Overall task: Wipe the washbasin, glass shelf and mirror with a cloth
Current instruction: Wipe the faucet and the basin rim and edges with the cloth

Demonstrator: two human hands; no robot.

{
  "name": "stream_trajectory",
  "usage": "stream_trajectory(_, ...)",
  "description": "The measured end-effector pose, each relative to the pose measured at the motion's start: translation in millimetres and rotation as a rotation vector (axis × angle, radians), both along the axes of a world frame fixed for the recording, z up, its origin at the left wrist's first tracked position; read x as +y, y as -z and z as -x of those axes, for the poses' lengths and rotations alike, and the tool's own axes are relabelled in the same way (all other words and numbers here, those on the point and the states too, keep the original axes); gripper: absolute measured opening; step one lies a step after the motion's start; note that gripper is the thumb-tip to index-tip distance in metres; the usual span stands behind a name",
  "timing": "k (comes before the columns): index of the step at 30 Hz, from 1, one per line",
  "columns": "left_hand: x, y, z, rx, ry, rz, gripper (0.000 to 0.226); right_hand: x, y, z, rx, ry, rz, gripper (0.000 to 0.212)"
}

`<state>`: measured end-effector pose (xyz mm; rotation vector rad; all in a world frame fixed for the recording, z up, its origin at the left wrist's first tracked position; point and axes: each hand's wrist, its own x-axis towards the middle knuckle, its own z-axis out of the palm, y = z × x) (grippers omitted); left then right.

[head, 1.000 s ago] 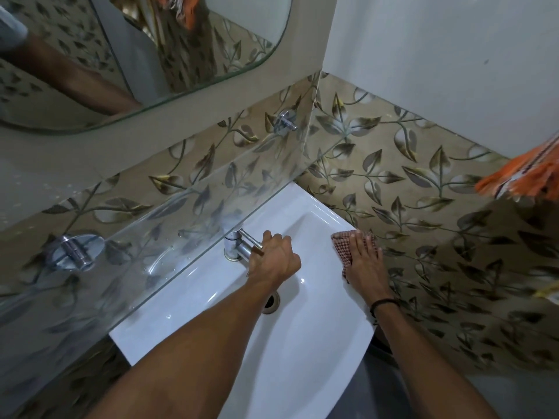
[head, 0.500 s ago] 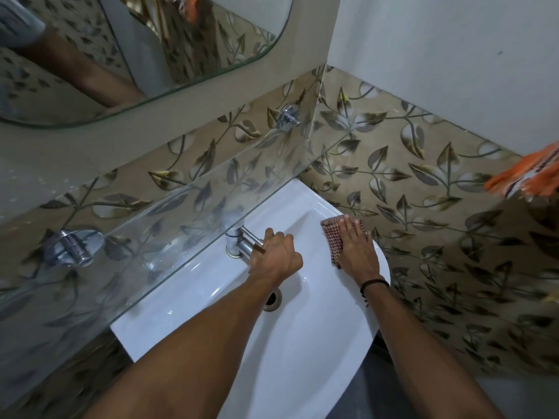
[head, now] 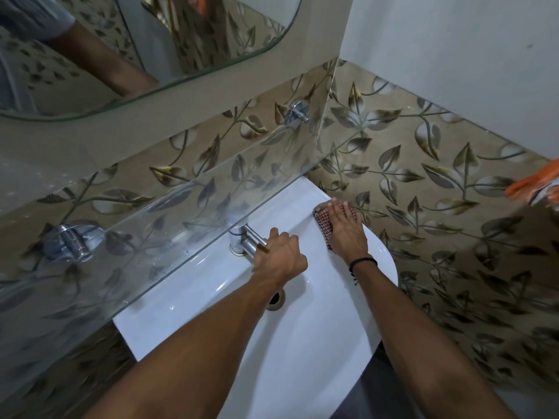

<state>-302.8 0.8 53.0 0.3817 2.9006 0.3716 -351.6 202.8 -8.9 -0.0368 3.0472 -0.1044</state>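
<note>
A white washbasin [head: 302, 343] fills the lower middle of the head view. My right hand [head: 344, 228] lies flat, fingers straight, pressing a red-checked cloth [head: 322, 222] onto the basin's far right rim by the tiled wall. My left hand [head: 279, 257] grips the spout of the chrome tap [head: 242, 238] at the back of the basin. A clear glass shelf [head: 169, 219] runs above the tap on chrome brackets. The mirror [head: 145, 46] hangs at the top left and reflects an arm.
Leaf-patterned tiles [head: 438, 207] cover both walls of the corner around the basin. The drain [head: 276, 299] shows just behind my left forearm. Chrome shelf brackets [head: 71, 241] stick out from the wall. An orange cloth [head: 535, 184] hangs at the right edge.
My right hand has slid the cloth along the right rim toward the back corner of the basin. My left hand has stayed on the tap.
</note>
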Motion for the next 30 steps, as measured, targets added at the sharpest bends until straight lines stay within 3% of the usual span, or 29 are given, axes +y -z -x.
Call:
stream_trajectory(10,-0.9,4.4,-0.1,-0.010,-0.027,-0.038,0.010,25.0,14.2,-35.2,0.062,0.045,-0.022,0.076)
stream_trajectory(22,-0.1,-1.9,0.0,-0.035,-0.036,-0.001,0.024,-20.4,-7.9,31.5,-0.030,-0.021,0.071,0.068)
stream_trajectory(30,0.5,-3.5,-1.7,-0.030,-0.034,-0.027,0.025,9.5,8.3,13.8,0.022,-0.042,0.052,0.066)
